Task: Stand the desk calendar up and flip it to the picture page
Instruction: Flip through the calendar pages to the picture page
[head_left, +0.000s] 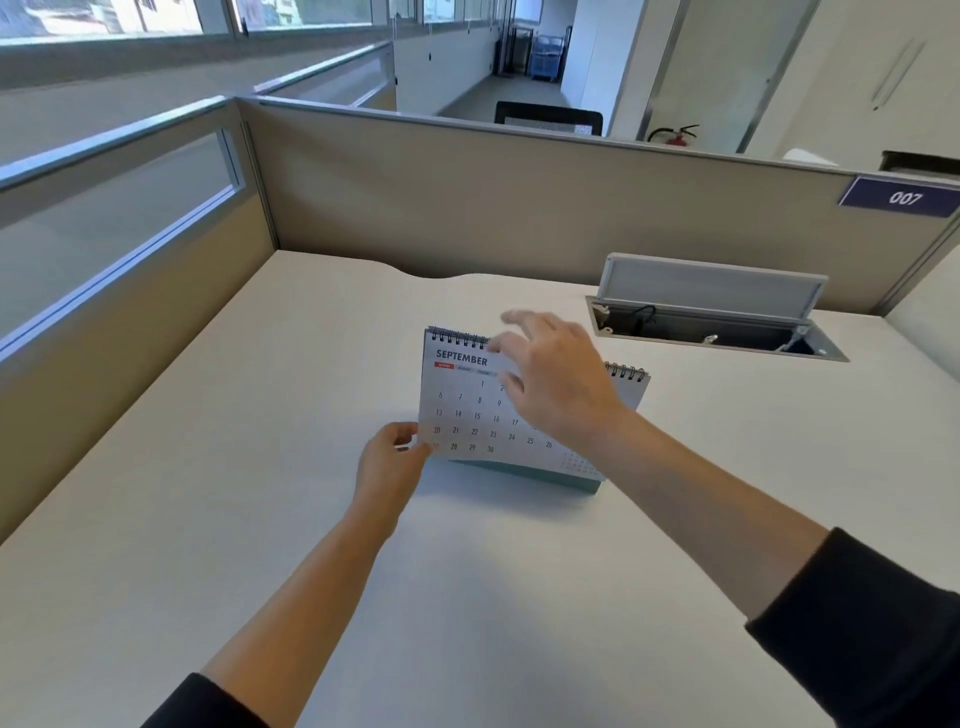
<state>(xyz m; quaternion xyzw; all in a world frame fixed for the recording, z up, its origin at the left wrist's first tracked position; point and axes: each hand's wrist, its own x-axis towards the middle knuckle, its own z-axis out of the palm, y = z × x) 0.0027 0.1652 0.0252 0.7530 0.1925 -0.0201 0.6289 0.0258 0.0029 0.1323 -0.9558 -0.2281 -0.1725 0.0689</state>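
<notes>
The spiral-bound desk calendar (470, 415) stands upright on its teal base in the middle of the white desk (260, 467), facing me with the SEPTEMBER date page showing. My left hand (390, 457) pinches the lower left corner of that page. Over the upper middle of the calendar hovers my right hand (558, 384), fingers spread and a little blurred; it hides the page's right half, and I cannot tell whether it touches the paper. The spiral binding shows at both top ends.
An open cable tray with a raised grey lid (711, 312) is set into the desk at the back right. Beige cubicle partitions (467, 197) wall the desk at the back and left. A blue "007" plate (901, 197) hangs on the right.
</notes>
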